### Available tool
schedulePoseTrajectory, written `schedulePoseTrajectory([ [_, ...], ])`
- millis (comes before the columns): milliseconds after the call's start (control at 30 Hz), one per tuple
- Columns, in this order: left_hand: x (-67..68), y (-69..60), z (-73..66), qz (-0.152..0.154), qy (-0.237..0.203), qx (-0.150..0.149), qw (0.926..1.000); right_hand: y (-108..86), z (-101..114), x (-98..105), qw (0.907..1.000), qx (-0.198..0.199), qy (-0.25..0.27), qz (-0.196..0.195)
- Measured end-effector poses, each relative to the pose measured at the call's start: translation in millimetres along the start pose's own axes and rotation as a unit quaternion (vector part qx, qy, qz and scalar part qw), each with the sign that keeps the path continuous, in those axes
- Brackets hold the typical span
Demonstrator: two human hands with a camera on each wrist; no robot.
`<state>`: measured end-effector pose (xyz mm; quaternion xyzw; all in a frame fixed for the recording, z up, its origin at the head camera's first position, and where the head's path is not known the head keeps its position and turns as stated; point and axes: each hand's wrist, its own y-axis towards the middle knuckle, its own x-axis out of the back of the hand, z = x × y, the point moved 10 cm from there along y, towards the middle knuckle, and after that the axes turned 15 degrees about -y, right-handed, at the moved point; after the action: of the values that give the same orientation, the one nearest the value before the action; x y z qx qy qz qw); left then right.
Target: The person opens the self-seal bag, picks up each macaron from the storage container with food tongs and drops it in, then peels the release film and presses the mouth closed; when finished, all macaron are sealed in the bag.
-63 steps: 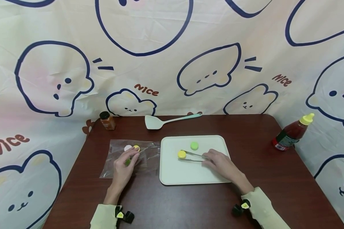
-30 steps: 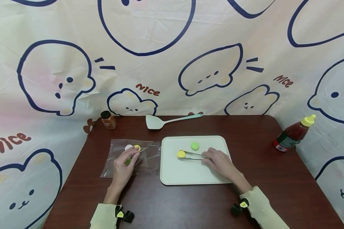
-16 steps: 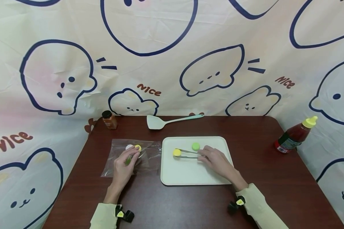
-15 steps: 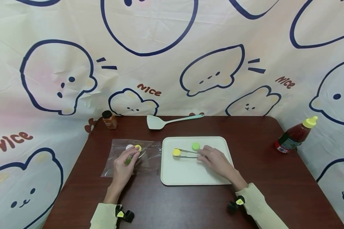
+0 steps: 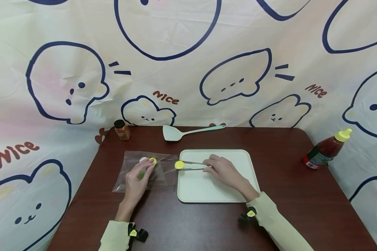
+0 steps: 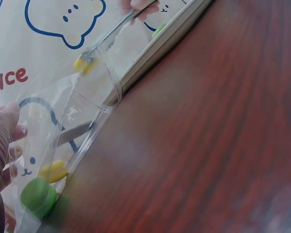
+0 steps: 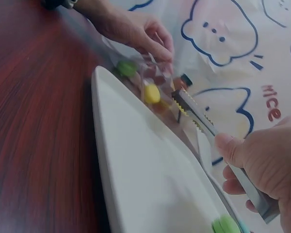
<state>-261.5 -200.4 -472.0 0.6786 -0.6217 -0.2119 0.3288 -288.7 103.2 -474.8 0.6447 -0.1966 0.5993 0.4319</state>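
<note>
Dark wood-grain surface: yellow macaron in metal tongs, at the border of white tray and clear plastic bag.
Right hand curls round the tongs, the macaron between their tips at the tray's ten-o'clock edge. Left hand, at nine o'clock from the tray, pinches the bag, where a white macaron, second yellow macaron and green macaron show. Another green macaron sits on the tray. Pale turner lies at eleven o'clock. This looks like bagging macarons; next seems to call for keeping the bag's mouth apart and guiding the tips inside.
</note>
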Motion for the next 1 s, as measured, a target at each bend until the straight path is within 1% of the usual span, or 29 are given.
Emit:
schedulePoseTrajectory([
  [133, -0.9, 0.9, 2.0, 0.002, -0.002, 0.01, 0.9999, 15.1, 17.3, -7.0, 0.9993, 0.036, 0.013, 0.007],
  [267, -2.4, 1.1, 4.8, 0.011, -0.003, 0.023, 0.9997, 27.7, 32.5, -17.7, 0.9977, 0.065, 0.017, 0.008],
  [333, -2.8, 1.3, 4.0, 0.012, -0.004, 0.019, 0.9997, 34.1, 40.1, -23.1, 0.9969, 0.075, 0.019, 0.014],
  [567, -2.6, 1.2, -1.4, 0.003, -0.011, -0.007, 0.9999, 53.3, 67.4, -43.2, 0.9922, 0.117, -0.003, 0.042],
  [700, -3.0, 1.1, -3.4, -0.002, -0.01, -0.014, 0.9998, 58.8, 79.9, -49.9, 0.9888, 0.142, -0.014, 0.042],
  [833, -3.0, 0.8, -3.8, -0.004, -0.006, -0.017, 0.9998, 63.3, 87.3, -51.9, 0.9875, 0.152, -0.018, 0.038],
  [1000, -2.7, 0.7, -3.0, 0.003, -0.007, -0.012, 0.9999, 65.9, 91.6, -52.9, 0.9872, 0.15, -0.026, 0.047],
])
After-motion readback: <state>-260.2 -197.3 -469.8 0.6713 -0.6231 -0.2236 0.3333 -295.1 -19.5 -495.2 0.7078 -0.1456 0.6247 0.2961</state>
